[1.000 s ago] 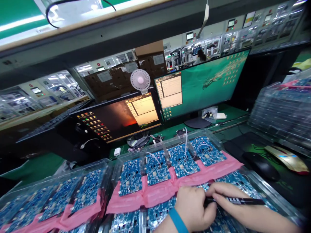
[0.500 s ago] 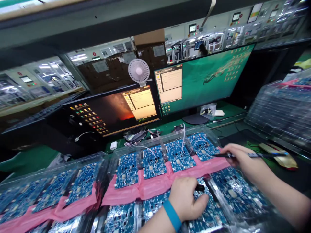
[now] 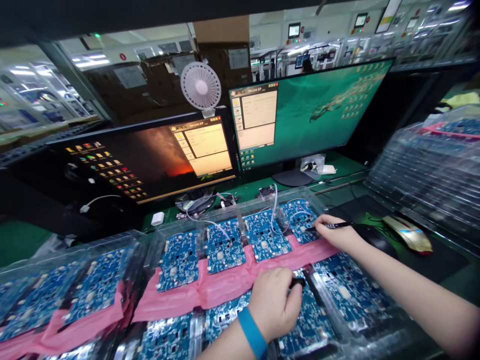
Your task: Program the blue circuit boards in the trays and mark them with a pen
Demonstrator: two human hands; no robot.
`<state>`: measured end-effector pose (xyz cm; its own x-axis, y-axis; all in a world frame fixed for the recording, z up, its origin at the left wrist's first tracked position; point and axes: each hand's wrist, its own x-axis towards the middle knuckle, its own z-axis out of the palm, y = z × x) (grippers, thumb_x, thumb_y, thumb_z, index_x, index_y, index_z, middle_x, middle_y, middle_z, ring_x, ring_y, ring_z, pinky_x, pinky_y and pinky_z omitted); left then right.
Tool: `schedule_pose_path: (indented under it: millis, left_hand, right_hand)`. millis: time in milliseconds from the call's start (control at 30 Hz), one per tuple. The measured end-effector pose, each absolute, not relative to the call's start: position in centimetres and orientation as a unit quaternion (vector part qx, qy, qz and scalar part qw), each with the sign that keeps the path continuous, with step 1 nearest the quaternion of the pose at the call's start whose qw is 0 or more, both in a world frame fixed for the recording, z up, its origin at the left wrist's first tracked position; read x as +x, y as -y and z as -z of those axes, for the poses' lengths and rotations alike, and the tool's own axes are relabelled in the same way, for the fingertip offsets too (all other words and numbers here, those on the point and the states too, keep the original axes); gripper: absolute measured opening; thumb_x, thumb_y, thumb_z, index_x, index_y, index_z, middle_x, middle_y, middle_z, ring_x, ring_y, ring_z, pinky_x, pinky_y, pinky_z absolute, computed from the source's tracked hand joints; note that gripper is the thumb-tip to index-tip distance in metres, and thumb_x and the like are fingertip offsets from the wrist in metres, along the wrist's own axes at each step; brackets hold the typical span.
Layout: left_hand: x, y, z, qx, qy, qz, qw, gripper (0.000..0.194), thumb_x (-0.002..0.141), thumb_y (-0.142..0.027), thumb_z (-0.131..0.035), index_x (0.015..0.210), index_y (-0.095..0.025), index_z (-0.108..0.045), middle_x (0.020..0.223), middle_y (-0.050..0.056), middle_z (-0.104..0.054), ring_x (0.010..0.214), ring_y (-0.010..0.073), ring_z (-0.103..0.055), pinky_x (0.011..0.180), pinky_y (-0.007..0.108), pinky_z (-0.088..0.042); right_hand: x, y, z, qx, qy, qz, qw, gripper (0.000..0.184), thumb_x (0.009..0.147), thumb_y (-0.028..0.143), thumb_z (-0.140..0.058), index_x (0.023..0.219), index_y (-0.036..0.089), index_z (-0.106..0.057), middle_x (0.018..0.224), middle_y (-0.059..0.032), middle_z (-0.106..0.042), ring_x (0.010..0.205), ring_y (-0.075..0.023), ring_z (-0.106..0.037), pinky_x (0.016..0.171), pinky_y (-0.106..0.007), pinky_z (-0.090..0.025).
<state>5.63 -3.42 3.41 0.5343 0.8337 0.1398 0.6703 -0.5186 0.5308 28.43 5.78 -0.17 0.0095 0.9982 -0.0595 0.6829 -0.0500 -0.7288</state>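
My right hand (image 3: 333,232) pinches a black marker (image 3: 339,225), its tip down at the blue circuit board (image 3: 300,215) at the back right of the tray. My left hand (image 3: 275,302), a blue band on its wrist, is closed around a small black pen cap (image 3: 298,282), whose end pokes out past the thumb. That hand rests over the front row, beside another circuit board (image 3: 311,320). Pink foam strip (image 3: 225,290) runs between the two rows of boards in the clear plastic tray (image 3: 150,250). Thin white cables lead to two of the back boards.
Another tray of boards with pink strip (image 3: 63,330) stands at the left. Two monitors (image 3: 300,125) and a small white fan (image 3: 201,86) are behind. On the right sit a gold mouse (image 3: 408,232) and a stack of clear trays (image 3: 408,160).
My right hand has brought the marker tip in over the back right board, the marker swinging from blurred to steady. My left hand keeps its grip. The view has shifted slightly.
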Motion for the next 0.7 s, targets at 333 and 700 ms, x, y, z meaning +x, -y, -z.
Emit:
schedule_pose_path:
  millis: [333,700]
  left_hand:
    - [5.5,3.6,-2.9,0.829,-0.463,-0.204,0.238,0.016,0.08,-0.027,-0.037,0.082,-0.017,-0.049,0.076,0.005,-0.056,0.07,0.0179,-0.051,0.061,0.029,-0.037]
    - [5.7,3.1,-3.1,0.721,-0.531,-0.305,0.324,0.015,0.084,-0.026,-0.037,0.088,-0.018,-0.048,0.084,0.005,-0.059,0.08,0.0177,-0.054,0.068,0.029,-0.041]
  right_hand:
    - [28.1,-4.6,-1.8,-0.694,0.585,-0.285,0.307,0.02,0.072,0.035,-0.042,0.069,0.02,-0.056,0.06,0.0011,-0.056,0.059,-0.0132,-0.051,0.054,-0.023,-0.037]
    - [22.5,1.3,-4.6,-0.463,0.337,-0.657,0.49,0.024,0.069,0.04,-0.051,0.064,0.017,-0.046,0.044,0.0035,-0.044,0.039,-0.0078,-0.038,0.039,-0.02,-0.024]
